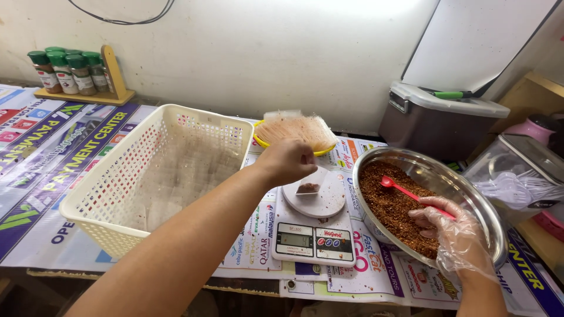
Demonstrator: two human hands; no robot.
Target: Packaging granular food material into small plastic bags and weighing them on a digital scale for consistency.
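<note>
My left hand (288, 161) pinches the top of a small clear plastic bag (310, 182) holding a little brown powder, which rests on the round pan of a white digital kitchen scale (311, 226). My right hand (452, 226), in a clear plastic glove, grips the handle of a red plastic spoon (405, 189). The spoon's bowl lies in reddish-brown ground spice inside a wide steel bowl (470, 194) to the right of the scale.
A cream plastic basket (117, 176) stands left of the scale. A yellow bowl (264, 141) with a stack of thin plastic bags sits behind it. Spice jars (67, 70) line a wooden rack at far left. A grey lidded bin (440, 120) and clear container (517, 176) stand right.
</note>
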